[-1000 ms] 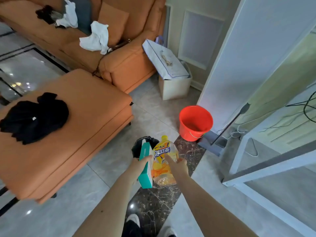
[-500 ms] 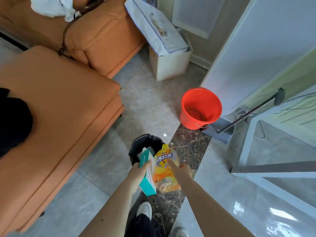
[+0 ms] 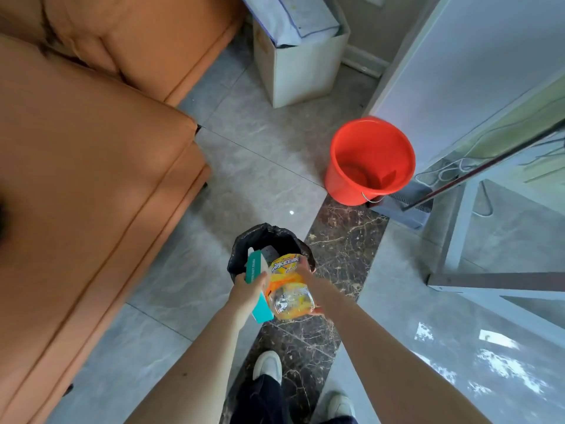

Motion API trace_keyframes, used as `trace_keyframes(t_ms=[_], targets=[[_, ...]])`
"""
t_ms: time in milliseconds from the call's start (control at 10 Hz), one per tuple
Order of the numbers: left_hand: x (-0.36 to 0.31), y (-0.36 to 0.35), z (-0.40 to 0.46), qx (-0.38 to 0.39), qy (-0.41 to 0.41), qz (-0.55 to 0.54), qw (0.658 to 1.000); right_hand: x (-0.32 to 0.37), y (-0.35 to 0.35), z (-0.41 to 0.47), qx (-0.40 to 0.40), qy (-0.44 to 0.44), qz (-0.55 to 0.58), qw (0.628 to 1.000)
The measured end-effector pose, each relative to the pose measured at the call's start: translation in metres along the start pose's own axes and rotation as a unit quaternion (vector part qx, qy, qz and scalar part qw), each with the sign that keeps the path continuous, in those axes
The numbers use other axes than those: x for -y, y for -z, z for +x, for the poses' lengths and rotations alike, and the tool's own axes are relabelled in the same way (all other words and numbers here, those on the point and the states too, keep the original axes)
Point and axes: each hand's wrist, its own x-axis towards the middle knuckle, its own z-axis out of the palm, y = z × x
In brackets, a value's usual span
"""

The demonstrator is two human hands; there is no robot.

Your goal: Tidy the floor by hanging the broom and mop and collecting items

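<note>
a: what do the hands have?

b: from my feed, the left hand [image 3: 248, 293] grips a teal carton [image 3: 258, 281], fingers curled round its side, thumb on the near face. the right hand [image 3: 308, 278] grips a plastic bottle [image 3: 289, 289] with an orange and yellow label, fingers wrapped over its far side. the bottle's clear base points back toward the camera.

a: where are they relative to the bin?

b: both items are held side by side, touching or nearly so, just above the near rim of the small bin [image 3: 269, 240], which is lined with a black bag. the carton's top end overlaps the bin's opening on its left side, and the bottle's far end overlaps it on the right. i cannot tell whether either item touches the liner.

a: and where does the bin stand?

b: on the floor [image 3: 260, 166], at the edge where grey tile meets a dark marbled strip. an orange ottoman [image 3: 91, 194] is on the left, an orange sofa [image 3: 137, 41] behind it at the top left corner.

a: anything else?

b: a red bucket [image 3: 370, 160] stands on the floor well beyond the bin, to the right. just beside it lies a flat grey mop head [image 3: 403, 209] with a dark handle [image 3: 489, 162] rising to the right edge. a white box [image 3: 302, 68] sits at the top, by the sofa's end. two white shoes [image 3: 267, 367] show at the bottom edge.
</note>
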Motion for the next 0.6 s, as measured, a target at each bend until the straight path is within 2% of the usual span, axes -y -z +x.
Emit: trace_keyframes(t_ms=[200, 400, 600], targets=[[0.003, -0.001, 0.018, 0.024, 0.009, -0.043, 0.999, -0.011, 0.001, 0.015, -0.034, -0.01, -0.036, 0.999], [0.002, -0.006, 0.01, 0.062, 0.006, -0.014, 0.998, -0.021, 0.002, 0.007, -0.018, -0.002, -0.002, 1.0], [-0.01, -0.013, -0.008, 0.06, -0.016, 0.014, 0.998, -0.014, 0.002, -0.014, -0.035, 0.033, 0.063, 0.997]])
